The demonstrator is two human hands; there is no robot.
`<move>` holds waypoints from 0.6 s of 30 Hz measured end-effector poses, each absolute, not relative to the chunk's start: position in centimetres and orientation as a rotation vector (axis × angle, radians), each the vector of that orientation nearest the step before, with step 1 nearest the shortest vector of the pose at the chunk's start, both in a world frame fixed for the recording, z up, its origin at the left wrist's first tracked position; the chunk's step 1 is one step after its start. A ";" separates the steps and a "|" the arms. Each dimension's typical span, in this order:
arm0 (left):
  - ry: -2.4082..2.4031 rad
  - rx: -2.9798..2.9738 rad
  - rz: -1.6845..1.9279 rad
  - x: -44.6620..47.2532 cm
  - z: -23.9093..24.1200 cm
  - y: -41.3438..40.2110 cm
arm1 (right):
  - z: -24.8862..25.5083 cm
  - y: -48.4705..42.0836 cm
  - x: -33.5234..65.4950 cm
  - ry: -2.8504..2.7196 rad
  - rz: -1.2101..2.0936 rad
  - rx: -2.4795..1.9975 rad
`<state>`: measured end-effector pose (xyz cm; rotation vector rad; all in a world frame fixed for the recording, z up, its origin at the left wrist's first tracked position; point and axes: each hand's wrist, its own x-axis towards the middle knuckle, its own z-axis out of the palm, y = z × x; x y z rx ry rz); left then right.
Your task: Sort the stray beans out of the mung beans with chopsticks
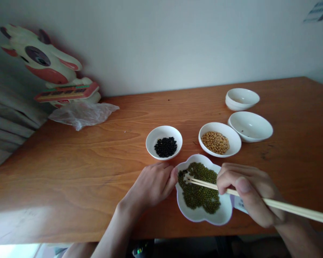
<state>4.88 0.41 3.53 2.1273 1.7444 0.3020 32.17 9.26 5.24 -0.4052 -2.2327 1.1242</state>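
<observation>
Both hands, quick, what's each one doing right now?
Left hand: thumb at the scalloped dish; whether it grips cannot be told.
Right hand: closed, holding chopsticks.

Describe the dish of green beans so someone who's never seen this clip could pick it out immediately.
On the wooden table, look toward the near edge, between the left hand and the right hand, which holds chopsticks. There is the white dish of green beans. Its scalloped, petal-like outline and lilac rim set it apart from the round white bowls behind it.
</observation>
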 end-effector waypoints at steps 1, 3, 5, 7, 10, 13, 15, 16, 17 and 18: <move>1.742 2.126 0.305 4.9 3.5 0.4 | 5.1 9.2 32.1 -2.221 1.116 -0.401; 1.734 2.128 0.315 4.8 3.5 0.4 | 5.1 9.2 32.1 -2.207 1.103 -0.382; 1.718 2.131 0.330 4.8 3.4 0.4 | 5.4 9.2 32.4 -2.204 1.099 -0.383; 1.708 2.130 0.338 4.8 3.4 0.4 | 6.1 9.1 32.8 -2.206 1.112 -0.446; 1.717 2.114 0.318 4.8 3.5 0.5 | 7.5 9.1 33.6 -2.255 1.142 -0.627; 1.732 2.104 0.304 4.9 3.6 0.5 | 8.3 9.0 34.0 -2.324 1.129 -0.712; 1.737 2.109 0.310 4.9 3.6 0.5 | 8.3 9.0 34.0 -2.370 1.083 -0.708; 1.738 2.114 0.315 4.9 3.5 0.5 | 8.2 9.0 33.8 -2.397 1.058 -0.702; 1.738 2.118 0.318 4.9 3.5 0.5 | 8.0 8.9 33.6 -2.419 1.037 -0.693; 1.739 2.122 0.320 4.9 3.4 0.5 | 7.9 8.8 33.3 -2.436 1.025 -0.679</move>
